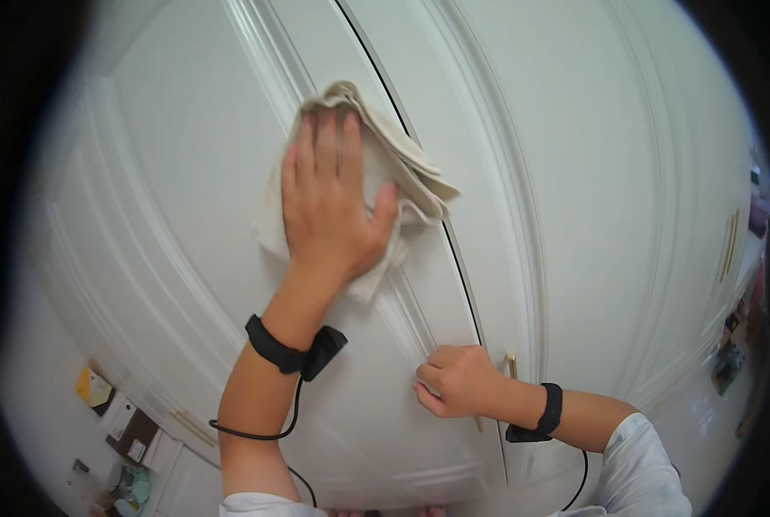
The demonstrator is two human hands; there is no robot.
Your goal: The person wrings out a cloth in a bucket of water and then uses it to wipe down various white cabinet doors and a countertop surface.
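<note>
Beige cloth (393, 164) under left hand (333, 207).

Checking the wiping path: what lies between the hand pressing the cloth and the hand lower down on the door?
Head view: bare white door panel with raised moulding separates the left hand on the cloth from the right hand.

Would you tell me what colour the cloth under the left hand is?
The cloth is cream or off-white, seen in the head view.

brass handle (729, 246) far right | clutter (113, 414) lower left | black wristbands (274, 347)
</note>
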